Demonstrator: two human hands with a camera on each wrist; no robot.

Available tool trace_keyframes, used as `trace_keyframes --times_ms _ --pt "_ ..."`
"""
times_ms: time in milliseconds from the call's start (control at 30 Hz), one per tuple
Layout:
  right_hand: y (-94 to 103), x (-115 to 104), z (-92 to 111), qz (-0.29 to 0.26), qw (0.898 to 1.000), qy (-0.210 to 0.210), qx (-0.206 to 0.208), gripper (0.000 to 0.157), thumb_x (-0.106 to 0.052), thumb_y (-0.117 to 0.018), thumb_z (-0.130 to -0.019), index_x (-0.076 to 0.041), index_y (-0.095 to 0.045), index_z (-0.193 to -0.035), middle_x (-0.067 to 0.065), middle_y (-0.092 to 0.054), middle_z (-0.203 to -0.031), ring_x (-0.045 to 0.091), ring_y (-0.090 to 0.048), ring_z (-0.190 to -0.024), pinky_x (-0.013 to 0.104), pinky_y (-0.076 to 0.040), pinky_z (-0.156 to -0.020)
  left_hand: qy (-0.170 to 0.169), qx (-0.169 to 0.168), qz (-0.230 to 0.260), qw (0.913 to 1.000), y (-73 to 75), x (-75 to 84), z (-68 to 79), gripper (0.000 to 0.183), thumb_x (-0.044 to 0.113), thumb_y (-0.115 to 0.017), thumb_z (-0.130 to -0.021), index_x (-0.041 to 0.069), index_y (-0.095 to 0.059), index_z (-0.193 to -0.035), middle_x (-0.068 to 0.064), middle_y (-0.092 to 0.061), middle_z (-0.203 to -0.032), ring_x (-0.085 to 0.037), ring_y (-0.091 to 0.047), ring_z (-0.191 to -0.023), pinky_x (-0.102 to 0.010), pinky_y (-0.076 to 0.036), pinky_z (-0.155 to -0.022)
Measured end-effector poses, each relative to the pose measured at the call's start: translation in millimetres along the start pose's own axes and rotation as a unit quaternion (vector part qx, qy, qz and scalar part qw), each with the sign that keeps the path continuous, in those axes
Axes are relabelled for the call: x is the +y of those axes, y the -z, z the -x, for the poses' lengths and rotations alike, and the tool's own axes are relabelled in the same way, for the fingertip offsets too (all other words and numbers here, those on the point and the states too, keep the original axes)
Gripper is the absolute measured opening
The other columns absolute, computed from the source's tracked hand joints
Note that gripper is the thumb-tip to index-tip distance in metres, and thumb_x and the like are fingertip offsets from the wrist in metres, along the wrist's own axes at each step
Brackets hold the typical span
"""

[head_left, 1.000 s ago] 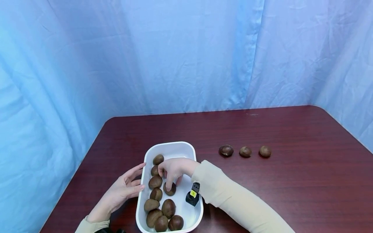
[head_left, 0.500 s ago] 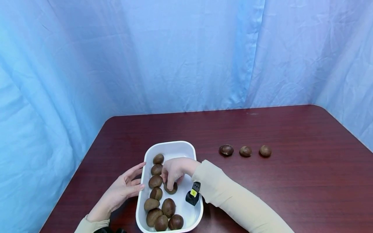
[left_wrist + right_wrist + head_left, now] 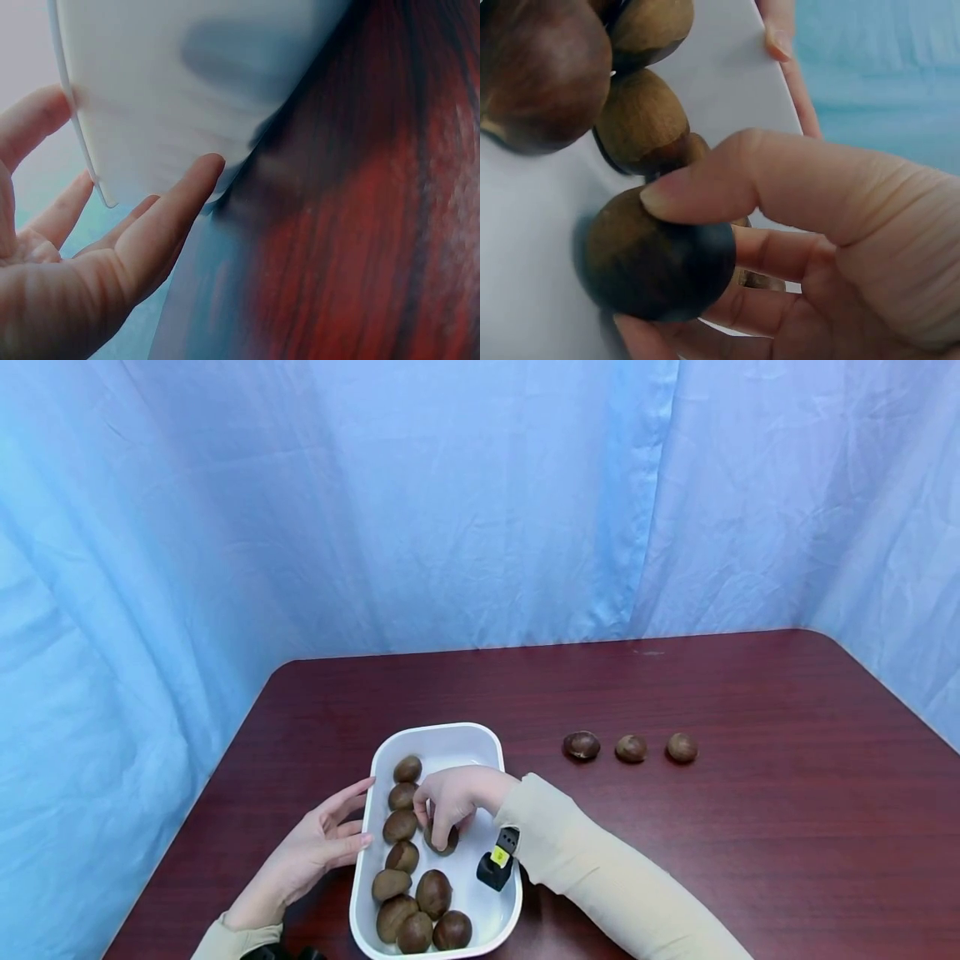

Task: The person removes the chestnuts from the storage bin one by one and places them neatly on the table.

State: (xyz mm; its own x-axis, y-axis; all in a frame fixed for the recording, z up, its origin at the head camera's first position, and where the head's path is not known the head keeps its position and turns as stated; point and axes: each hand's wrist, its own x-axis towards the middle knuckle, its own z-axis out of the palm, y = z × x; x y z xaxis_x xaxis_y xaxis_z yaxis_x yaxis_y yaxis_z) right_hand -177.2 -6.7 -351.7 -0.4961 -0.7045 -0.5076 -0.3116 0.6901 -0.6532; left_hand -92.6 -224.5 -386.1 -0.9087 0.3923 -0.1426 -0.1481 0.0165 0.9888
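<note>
A white rectangular tray with rounded corners holds several brown chestnuts, most of them in a line along its left side. Reaching in from the right, my right hand pinches one chestnut between thumb and fingers, low over the tray floor. My left hand rests against the outside of the left wall. In the left wrist view, its straight fingers touch the tray's side.
Three more chestnuts lie in a row on the dark red wooden table, right of the tray. A blue curtain hangs behind the table and along its sides.
My right fingers have drawn back slightly from the left line of chestnuts and closed in around the single chestnut, which has shifted slightly to the right. The left hand has stayed put.
</note>
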Motion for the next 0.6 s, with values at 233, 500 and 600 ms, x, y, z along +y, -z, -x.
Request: trace_keyframes --times_ms 233,500,600 --pt "4.4 -0.1 2.1 -0.064 0.998 0.028 -0.010 0.017 0.004 -0.068 -0.076 -0.009 -0.057 -0.079 0.001 -0.059 -0.077 0.011 -0.058 -0.064 0.027 -0.054 -0.055 0.004 0.001 -0.009 1.0000 -0.6 1.5 -1.1 0.076 0.006 -0.061 -0.090 0.004 -0.015 -0.151 -0.026 -0.025 -0.145 -0.011 -0.062 -0.106 -0.032 -0.054 -0.082" --pt "13.7 -6.2 8.6 -0.141 0.986 0.091 0.020 0.019 0.003 -0.066 -0.079 -0.007 -0.060 -0.094 0.004 -0.055 -0.088 0.014 -0.058 -0.077 0.031 -0.057 -0.063 0.016 0.004 -0.010 0.9998 -0.9 2.4 -2.8 0.078 0.006 -0.062 -0.090 0.002 -0.012 -0.151 -0.030 -0.019 -0.147 -0.010 -0.062 -0.106 -0.031 -0.054 -0.082" --pt "19.8 -11.6 13.2 -0.174 0.977 0.114 0.047 0.020 0.002 -0.063 -0.082 -0.006 -0.059 -0.099 0.005 -0.055 -0.090 0.015 -0.058 -0.081 0.032 -0.057 -0.068 0.021 0.008 -0.010 0.9997 -1.2 2.7 -1.1 0.079 0.006 -0.061 -0.090 0.002 -0.011 -0.151 -0.030 -0.019 -0.147 -0.010 -0.062 -0.105 -0.030 -0.054 -0.082"
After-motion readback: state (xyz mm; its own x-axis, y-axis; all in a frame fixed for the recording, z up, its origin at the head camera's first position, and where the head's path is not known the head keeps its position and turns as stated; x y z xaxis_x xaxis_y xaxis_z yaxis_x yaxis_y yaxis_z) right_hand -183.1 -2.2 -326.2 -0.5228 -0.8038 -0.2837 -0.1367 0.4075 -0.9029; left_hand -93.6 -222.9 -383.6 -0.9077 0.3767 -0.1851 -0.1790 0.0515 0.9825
